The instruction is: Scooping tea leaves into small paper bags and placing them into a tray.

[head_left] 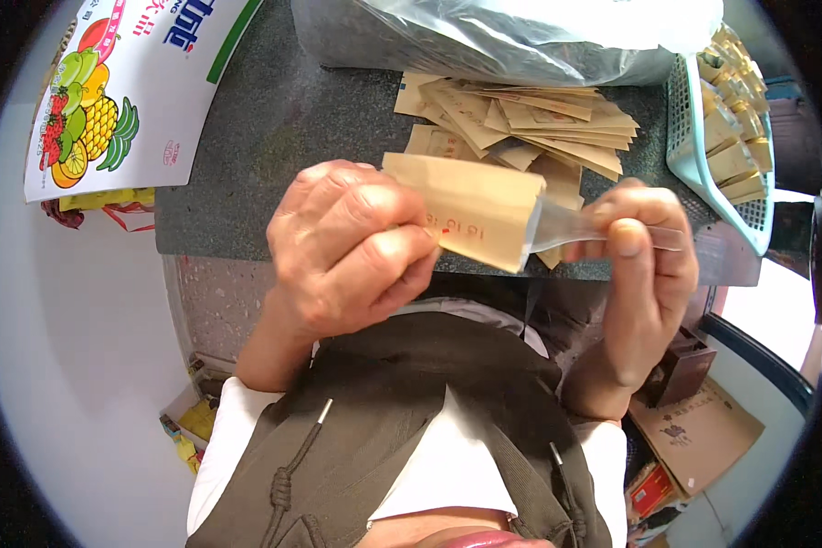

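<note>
My left hand (pixel 347 247) is closed round the left end of a small kraft-paper packet (pixel 466 205) with red printing, held tilted above the dark speckled tabletop (pixel 237 146). My right hand (pixel 639 274) pinches a clear plastic strip or sleeve (pixel 566 226) that runs into the packet's open right end; whether it holds anything inside is not clear. Just beyond my hands, a loose pile of flat kraft packets (pixel 548 119) lies on the table, partly behind the held packet.
A large plastic bag (pixel 493 36) lies at the back. A pale blue-green basket (pixel 699 173) of kraft packets stands on the right. A printed fruit-picture bag (pixel 137 100) hangs over the table's left edge. Brown paper (pixel 694 429) and a dark box (pixel 680 365) are low at the right.
</note>
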`<action>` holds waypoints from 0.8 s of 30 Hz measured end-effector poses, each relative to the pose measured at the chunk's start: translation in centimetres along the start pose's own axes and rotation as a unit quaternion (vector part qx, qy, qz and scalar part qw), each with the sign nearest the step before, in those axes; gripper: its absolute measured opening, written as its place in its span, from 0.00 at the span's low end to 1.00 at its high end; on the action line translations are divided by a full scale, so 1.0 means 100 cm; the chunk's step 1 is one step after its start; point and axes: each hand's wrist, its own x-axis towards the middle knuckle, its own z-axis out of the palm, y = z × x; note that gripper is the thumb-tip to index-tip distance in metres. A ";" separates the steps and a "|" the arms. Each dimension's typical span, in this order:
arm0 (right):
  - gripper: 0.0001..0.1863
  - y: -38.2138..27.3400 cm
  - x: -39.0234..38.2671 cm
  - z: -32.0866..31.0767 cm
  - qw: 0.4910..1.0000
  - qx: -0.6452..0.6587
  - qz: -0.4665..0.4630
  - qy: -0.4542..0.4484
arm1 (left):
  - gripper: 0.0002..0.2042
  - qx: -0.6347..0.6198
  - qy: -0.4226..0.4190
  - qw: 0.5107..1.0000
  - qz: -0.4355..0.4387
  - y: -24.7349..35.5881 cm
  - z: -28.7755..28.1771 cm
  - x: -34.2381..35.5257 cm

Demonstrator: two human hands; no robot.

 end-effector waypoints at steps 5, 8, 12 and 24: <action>0.05 0.001 -0.002 0.004 0.995 0.046 0.008 -0.084 | 0.11 -0.043 -0.039 0.998 0.024 -0.001 -0.001 0.008; 0.05 -0.004 0.007 0.003 0.990 -0.007 -0.071 -0.124 | 0.22 -0.126 -0.032 0.990 -0.054 -0.002 0.002 0.015; 0.05 -0.022 0.017 0.004 0.980 -0.060 -0.138 -0.127 | 0.33 -0.043 -0.079 0.996 -0.001 -0.005 -0.005 0.037; 0.13 -0.075 0.114 -0.009 0.984 0.108 0.059 -0.129 | 0.20 -0.211 0.049 0.969 -0.119 -0.031 0.007 0.118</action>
